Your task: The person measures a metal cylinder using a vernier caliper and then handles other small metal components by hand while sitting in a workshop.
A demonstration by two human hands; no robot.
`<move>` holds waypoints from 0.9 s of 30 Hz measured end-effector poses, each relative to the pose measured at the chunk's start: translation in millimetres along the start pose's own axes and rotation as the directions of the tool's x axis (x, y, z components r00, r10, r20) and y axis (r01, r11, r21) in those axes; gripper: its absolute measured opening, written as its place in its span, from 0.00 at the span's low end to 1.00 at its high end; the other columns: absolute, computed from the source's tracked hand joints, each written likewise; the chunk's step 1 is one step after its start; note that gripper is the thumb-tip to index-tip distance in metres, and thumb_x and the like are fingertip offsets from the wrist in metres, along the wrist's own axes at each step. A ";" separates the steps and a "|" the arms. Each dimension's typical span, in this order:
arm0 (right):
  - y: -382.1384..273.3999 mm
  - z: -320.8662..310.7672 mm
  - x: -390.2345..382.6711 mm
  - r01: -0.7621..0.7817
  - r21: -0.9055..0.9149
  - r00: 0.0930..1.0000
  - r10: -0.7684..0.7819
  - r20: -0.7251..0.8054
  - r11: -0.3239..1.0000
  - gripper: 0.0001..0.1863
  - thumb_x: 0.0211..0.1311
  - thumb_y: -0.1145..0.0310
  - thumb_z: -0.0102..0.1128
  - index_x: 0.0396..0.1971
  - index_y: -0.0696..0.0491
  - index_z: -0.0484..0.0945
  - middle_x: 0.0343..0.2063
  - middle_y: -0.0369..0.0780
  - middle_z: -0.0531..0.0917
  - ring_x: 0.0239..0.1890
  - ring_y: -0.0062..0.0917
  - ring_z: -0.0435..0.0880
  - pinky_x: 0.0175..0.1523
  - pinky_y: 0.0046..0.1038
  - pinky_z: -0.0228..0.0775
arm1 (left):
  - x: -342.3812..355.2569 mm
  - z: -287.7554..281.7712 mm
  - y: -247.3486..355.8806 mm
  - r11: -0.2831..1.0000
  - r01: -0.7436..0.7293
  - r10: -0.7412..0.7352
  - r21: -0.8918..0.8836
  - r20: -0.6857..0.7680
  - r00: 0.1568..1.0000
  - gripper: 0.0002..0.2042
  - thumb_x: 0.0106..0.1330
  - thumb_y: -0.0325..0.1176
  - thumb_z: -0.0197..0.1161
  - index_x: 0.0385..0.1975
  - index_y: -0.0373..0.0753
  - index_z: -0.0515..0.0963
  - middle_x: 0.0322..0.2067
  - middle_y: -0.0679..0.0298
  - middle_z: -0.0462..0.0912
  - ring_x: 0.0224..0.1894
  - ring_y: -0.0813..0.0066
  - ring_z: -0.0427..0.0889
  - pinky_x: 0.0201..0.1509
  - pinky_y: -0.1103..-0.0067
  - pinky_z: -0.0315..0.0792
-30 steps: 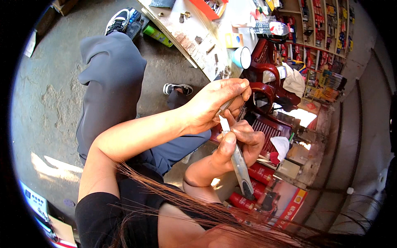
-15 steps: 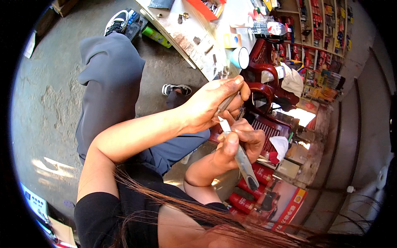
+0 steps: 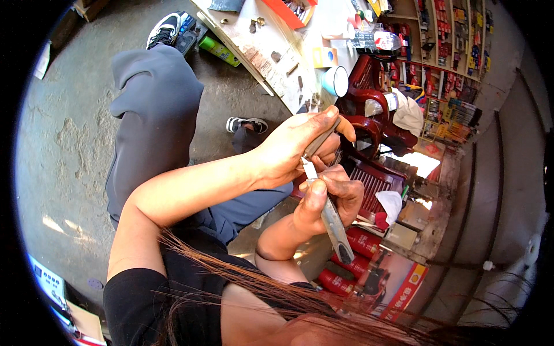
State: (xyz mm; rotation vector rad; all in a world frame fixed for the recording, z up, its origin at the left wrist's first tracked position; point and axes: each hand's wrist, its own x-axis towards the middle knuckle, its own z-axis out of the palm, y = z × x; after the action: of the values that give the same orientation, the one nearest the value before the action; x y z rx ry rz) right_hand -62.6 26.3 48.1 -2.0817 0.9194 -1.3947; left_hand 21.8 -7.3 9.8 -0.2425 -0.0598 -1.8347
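Left hand (image 3: 294, 141), grip closed on a dark bar (image 3: 321, 139); right hand (image 3: 339, 197), closed on a grey-handled knife (image 3: 333, 222), its pale blade (image 3: 310, 169) touching or just beside the bar's lower end. Control favours small, steady movements angled clear of the left hand.

both hands (image 3: 291, 138) (image 3: 311, 214) curled, close together
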 end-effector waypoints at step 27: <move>3.8 -1.5 -1.4 0.018 -0.071 0.999 -0.016 0.038 0.997 0.11 0.56 0.70 0.55 0.27 0.57 0.62 0.11 0.38 0.70 0.14 0.18 0.67 0.38 0.33 0.76 | 0.0 -3.0 -3.1 0.999 0.018 -0.020 -0.047 -0.041 0.999 0.19 0.71 0.48 0.44 0.37 0.35 0.69 0.10 0.77 0.56 0.13 0.89 0.52 0.16 0.88 0.48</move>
State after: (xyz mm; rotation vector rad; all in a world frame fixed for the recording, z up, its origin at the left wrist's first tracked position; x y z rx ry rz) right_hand -65.4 24.8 45.1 -2.1660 0.9516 -1.3445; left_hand 18.4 -6.9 7.1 -0.2366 0.0094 -1.8605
